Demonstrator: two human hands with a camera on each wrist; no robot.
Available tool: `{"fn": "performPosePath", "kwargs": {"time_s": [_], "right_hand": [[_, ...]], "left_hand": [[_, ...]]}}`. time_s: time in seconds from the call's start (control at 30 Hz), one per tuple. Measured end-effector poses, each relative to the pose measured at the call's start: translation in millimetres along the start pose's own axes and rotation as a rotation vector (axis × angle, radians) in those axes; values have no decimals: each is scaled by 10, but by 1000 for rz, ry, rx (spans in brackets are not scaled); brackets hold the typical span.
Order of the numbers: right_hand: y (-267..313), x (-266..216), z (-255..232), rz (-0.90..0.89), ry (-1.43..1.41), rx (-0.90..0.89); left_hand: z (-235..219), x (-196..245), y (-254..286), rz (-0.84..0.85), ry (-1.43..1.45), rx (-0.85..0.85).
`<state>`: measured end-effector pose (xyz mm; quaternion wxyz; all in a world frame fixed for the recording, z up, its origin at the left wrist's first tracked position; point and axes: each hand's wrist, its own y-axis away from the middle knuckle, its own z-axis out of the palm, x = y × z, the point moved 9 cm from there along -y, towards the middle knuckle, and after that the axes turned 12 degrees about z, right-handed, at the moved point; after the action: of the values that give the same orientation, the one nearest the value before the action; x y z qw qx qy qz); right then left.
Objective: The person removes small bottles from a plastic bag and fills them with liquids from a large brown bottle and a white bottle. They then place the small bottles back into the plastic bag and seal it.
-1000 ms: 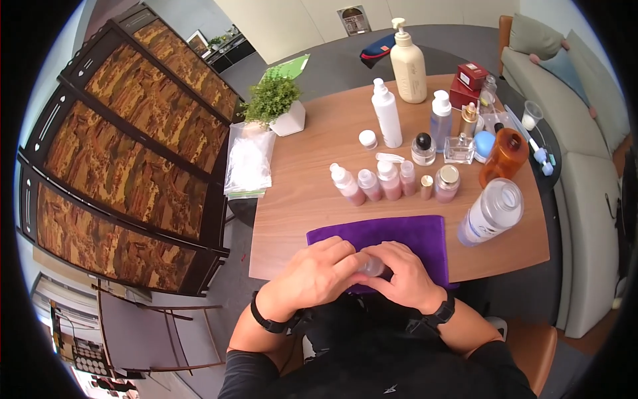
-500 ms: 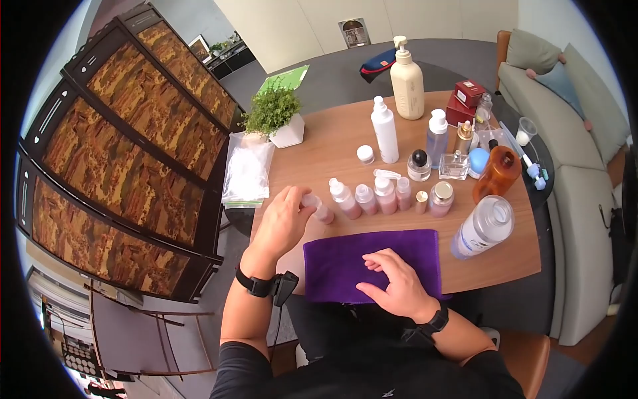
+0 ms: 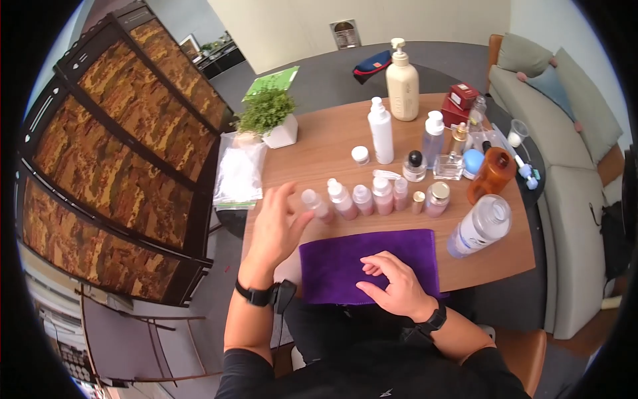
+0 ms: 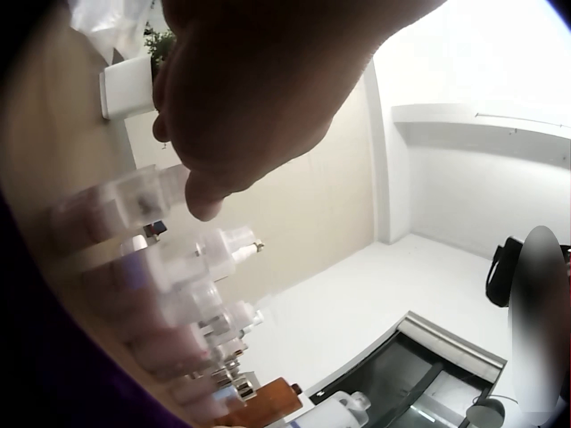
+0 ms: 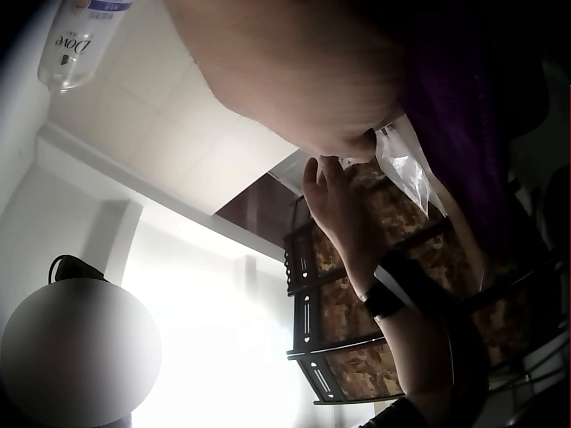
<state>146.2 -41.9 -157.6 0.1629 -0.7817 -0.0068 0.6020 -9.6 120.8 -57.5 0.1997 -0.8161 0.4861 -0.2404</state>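
Observation:
At the left end of a row of small clear bottles with pink liquid stands one such bottle (image 3: 317,207). My left hand (image 3: 276,225) is just left of it, thumb and fingers spread apart with nothing between them. In the left wrist view, a fingertip of the left hand (image 4: 259,98) overlaps the top of that bottle (image 4: 134,203). Beside it come a pump bottle (image 3: 342,201) and several more small pink bottles. My right hand (image 3: 397,284) hovers over the purple cloth (image 3: 332,266), its fingers loosely bent and holding nothing.
To the right stand a large clear bottle (image 3: 484,226), an orange bottle (image 3: 492,176) and a glass perfume bottle (image 3: 448,167). Farther back are a white spray bottle (image 3: 381,133), a cream pump bottle (image 3: 403,86) and a potted plant (image 3: 268,113). Plastic bags (image 3: 239,166) lie at the left edge.
Both hands were together around a small bottle over the cloth. The left hand carried it left, stood it at the row's end and let go, drawing slightly away. The right hand stayed over the cloth.

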Motion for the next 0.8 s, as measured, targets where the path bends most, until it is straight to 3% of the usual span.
{"fn": "performPosePath", "kwargs": {"time_s": [0.1, 0.2, 0.23, 0.3, 0.33, 0.4, 0.53, 0.6, 0.67, 0.8], "right_hand": [[125, -206, -214, -62, -92, 99], [529, -719, -802, -362, 210, 513], [736, -677, -983, -351, 347, 685], [943, -435, -1328, -369, 301, 920], [929, -451, -1438, -375, 313, 922], [753, -302, -1621, -63, 432, 864], [529, -11, -1619, 93, 460, 796], [430, 215, -1629, 236, 272, 690], [419, 225, -1668, 236, 258, 667], [606, 187, -2174, 149, 220, 929]], "left_hand": [[40, -50, 485, -221, 114, 82], [435, 227, 963, -327, 308, -64], [527, 328, 1028, -300, 293, -118], [592, 445, 1108, -187, 220, -126], [613, 445, 1114, -181, 230, -119], [562, 471, 1097, -156, 218, -39], [587, 513, 1069, -96, 196, -46], [538, 519, 1078, -117, 225, -16], [550, 505, 1097, -112, 225, -11], [531, 503, 1096, -119, 229, 2]]}}
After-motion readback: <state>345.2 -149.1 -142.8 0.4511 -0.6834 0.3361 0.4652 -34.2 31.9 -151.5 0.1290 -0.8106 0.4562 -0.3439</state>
